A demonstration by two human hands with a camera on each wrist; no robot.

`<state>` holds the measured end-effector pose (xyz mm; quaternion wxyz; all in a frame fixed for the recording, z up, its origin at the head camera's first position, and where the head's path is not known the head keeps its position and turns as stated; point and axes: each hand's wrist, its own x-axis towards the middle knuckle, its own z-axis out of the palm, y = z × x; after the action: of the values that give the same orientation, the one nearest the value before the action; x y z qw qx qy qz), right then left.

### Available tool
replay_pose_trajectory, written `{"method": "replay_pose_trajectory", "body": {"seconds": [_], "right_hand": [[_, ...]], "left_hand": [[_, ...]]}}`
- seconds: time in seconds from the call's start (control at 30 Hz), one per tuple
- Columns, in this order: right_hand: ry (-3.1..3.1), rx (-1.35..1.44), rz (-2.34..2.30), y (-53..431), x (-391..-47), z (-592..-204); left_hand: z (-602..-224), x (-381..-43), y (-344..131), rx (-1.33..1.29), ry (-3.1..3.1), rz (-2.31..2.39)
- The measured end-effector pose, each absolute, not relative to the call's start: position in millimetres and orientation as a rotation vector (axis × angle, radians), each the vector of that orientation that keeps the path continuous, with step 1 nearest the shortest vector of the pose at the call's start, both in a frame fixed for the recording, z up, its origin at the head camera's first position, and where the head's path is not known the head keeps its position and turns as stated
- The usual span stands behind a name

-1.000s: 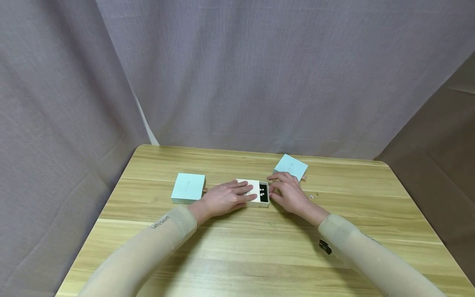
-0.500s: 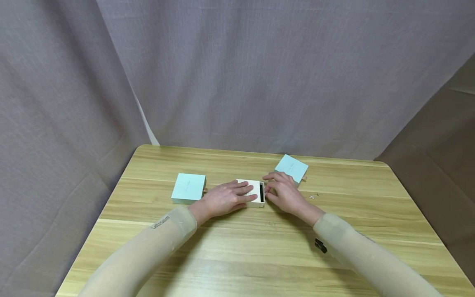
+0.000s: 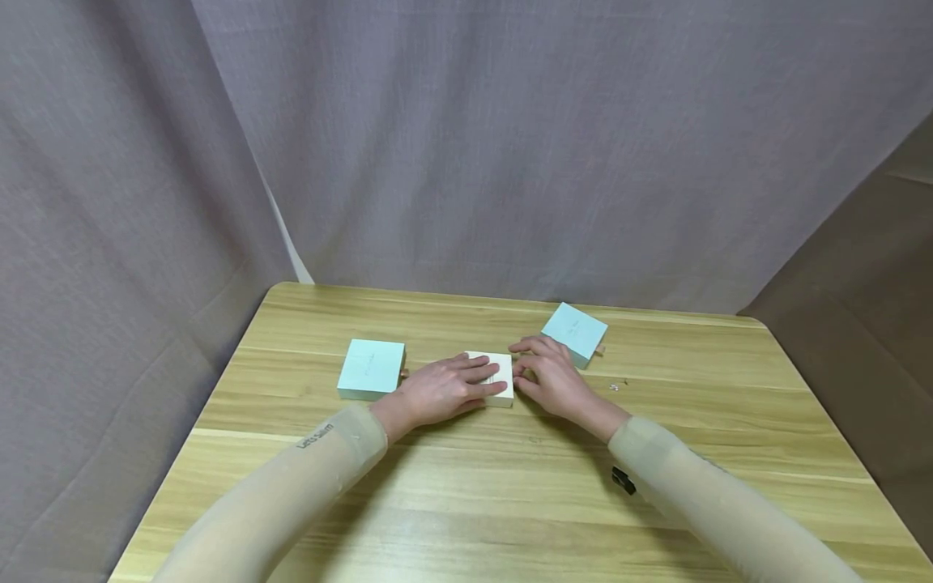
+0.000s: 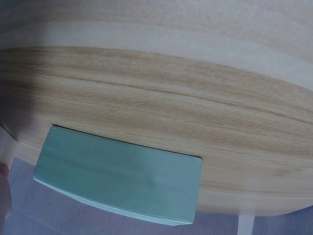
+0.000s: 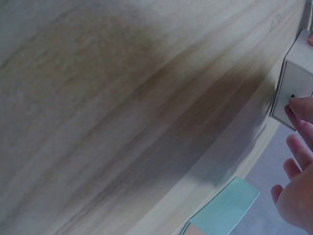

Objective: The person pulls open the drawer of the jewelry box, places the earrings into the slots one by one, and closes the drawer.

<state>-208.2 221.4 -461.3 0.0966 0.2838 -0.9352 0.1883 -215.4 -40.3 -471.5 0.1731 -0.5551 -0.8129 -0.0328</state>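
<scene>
A small white drawer box [image 3: 503,398] lies on the table between both hands, its drawer flush with the sleeve. Across its top rests my left hand [image 3: 448,391], fingers spread and fairly straight. My right hand [image 3: 557,385] is at the box's right end. In the right wrist view, the thumb and index finger of the right hand [image 5: 298,191] meet at a small dark spot on the drawer's front [image 5: 298,90] and seem to pinch a little pull there. The other fingers are loosely bent. Whatever is inside the box is hidden.
A light blue box [image 3: 372,368] with a tan tab stands left of my left hand. Another light blue box [image 3: 576,330] sits turned, behind my right hand. Tiny shiny pieces [image 3: 614,387] lie to the right. A grey curtain [image 3: 474,162] hangs behind the table [image 3: 466,502].
The drawer has slid left into the white box, covering the dark lining and the small light pieces on it. My right hand moved left with it; my left hand stayed put.
</scene>
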Motion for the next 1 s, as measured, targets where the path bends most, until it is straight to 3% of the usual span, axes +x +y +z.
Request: {"method": "replay_pose_trajectory", "body": {"seconds": [1.0], "right_hand": [[-2.809,0.716,0.493,274,-202,-422]], "left_hand": [[-449,-210,-43,-1.601,-2.387,-0.054]]}}
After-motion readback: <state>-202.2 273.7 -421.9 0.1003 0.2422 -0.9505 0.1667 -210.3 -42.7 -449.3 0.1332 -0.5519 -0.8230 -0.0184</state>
